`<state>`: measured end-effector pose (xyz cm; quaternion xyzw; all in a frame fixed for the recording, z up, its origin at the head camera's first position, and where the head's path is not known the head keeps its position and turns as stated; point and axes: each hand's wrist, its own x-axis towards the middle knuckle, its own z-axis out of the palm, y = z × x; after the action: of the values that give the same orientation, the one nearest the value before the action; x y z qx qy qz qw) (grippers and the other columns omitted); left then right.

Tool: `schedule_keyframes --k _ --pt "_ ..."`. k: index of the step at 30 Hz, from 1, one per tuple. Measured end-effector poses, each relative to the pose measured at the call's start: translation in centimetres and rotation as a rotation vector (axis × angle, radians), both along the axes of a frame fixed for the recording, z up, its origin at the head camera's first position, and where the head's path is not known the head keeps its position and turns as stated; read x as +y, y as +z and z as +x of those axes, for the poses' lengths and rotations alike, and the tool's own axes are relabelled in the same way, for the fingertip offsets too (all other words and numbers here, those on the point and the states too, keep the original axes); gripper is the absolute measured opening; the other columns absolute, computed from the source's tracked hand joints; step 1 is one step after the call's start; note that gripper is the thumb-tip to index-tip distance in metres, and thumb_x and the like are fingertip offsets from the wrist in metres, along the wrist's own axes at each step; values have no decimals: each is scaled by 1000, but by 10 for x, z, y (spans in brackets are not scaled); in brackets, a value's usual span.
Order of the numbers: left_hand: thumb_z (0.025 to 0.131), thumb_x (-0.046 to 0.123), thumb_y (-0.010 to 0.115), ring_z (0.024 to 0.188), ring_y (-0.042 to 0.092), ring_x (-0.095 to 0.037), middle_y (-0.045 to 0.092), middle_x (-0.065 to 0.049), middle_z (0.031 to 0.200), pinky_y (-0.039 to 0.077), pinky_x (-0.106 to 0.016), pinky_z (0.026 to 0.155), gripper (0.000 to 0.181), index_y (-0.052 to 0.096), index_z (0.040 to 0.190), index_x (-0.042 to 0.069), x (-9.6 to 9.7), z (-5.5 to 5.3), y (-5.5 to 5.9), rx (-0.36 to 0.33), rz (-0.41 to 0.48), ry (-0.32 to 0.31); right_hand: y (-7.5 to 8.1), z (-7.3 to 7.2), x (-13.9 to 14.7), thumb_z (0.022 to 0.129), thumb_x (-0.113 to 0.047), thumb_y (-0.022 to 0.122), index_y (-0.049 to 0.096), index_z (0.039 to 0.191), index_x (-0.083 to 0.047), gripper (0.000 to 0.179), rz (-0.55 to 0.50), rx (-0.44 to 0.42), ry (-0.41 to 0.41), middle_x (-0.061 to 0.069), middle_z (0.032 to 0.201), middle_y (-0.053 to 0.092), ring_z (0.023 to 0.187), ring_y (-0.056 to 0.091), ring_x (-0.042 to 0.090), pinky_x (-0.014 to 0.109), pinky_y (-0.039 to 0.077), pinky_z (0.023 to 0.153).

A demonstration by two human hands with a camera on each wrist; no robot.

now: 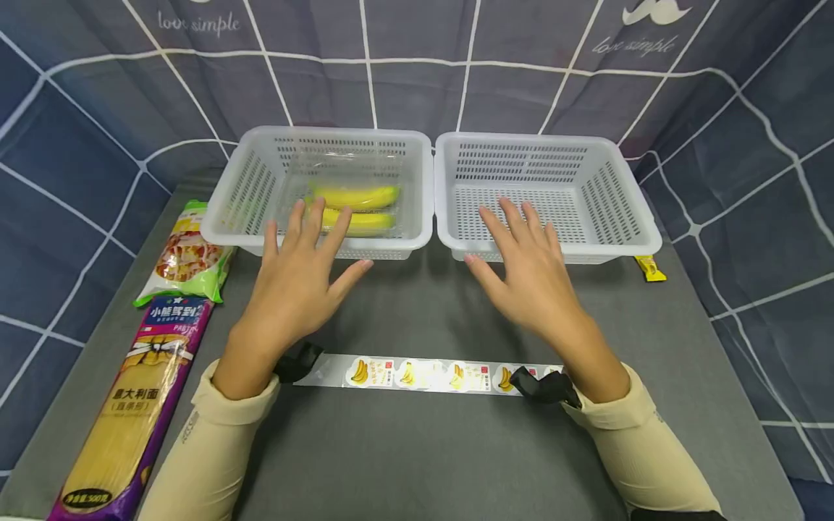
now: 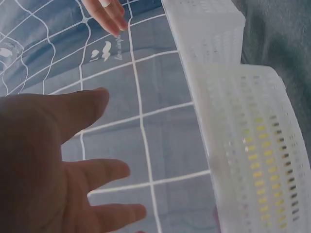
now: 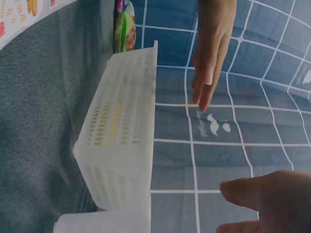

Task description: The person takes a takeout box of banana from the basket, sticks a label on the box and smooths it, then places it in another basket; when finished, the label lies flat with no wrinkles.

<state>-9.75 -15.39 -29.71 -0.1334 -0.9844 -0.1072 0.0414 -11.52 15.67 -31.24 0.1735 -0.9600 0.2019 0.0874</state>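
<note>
Both hands hang in the air, fingers spread and nothing held. My left hand (image 1: 293,286) overlaps the front rim of the left white basket (image 1: 229,210) in the head view. Inside that basket lie yellow bananas (image 1: 357,197) under clear plastic wrapping. My right hand (image 1: 531,278) overlaps the near side of the right white basket (image 1: 622,250), which stands beside the left one. Seen from the left wrist, the thumb (image 2: 82,111) and fingers stand apart from the basket wall. Between the wrists, a strip of banana stickers (image 1: 423,375) lies flat on the table.
A green-and-white food bag (image 1: 189,257) and a long purple pack of spaghetti (image 1: 133,405) lie along the table's left side. A small yellow packet (image 1: 650,268) pokes out by the right basket. Dark grid-patterned cloth (image 1: 417,87) walls in the grey table (image 1: 417,449).
</note>
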Motion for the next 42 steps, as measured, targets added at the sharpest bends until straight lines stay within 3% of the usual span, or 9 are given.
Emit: schedule_keyframes --k 5,12,19,23,27,31,34,42 --pt "104 59 46 154 13 -40 21 -20 167 0 -67 118 75 28 163 18 -11 -4 4 84 41 12 5 -13 -13 103 -52 52 37 160 -20 67 -25 -5 35 13 165 29 152 22 37 61 20 119" --pt "104 53 50 151 23 -40 31 -20 163 7 -65 119 69 37 159 13 -34 -6 4 164 128 84 11 -29 -41 104 -51 52 39 159 -19 65 -87 -2 66 10 159 42 145 39 30 55 36 113" --pt "105 49 50 144 32 -48 34 -21 161 10 -65 119 66 40 158 11 -58 -11 -2 212 196 152 15 -52 -80 104 -43 54 41 157 -15 61 -106 -25 114 11 133 64 112 63 27 50 50 93" --pt "104 48 52 125 43 -49 41 -25 147 28 -64 106 64 43 156 13 -70 -13 -6 273 243 212 19 -65 -111 104 -45 51 36 159 -15 65 -26 -103 122 14 134 64 117 62 31 51 51 90" --pt "102 49 54 110 41 -45 41 -28 128 33 -60 91 64 45 155 14 -78 -14 -10 317 266 264 18 -77 -134 104 -49 50 33 160 -17 67 43 -139 83 15 140 60 116 63 35 51 54 83" --pt "102 49 54 113 40 -47 42 -31 123 33 -61 91 65 45 154 12 -87 -16 -16 309 269 308 12 -90 -144 103 -50 50 33 160 -20 67 106 -175 1 15 128 65 99 66 35 49 54 70" --pt "102 50 52 117 40 -48 41 -32 125 32 -63 92 67 44 155 11 -97 -18 -22 275 262 357 8 -101 -146 104 -52 46 28 162 -22 68 184 -223 -48 15 119 68 93 65 34 48 54 68" --pt "101 56 45 130 31 -49 30 -32 142 29 -65 102 77 33 160 9 -124 -26 -43 148 269 486 3 -120 -153 104 -60 36 11 166 -20 78 357 -344 -45 19 130 64 104 64 35 48 54 74"
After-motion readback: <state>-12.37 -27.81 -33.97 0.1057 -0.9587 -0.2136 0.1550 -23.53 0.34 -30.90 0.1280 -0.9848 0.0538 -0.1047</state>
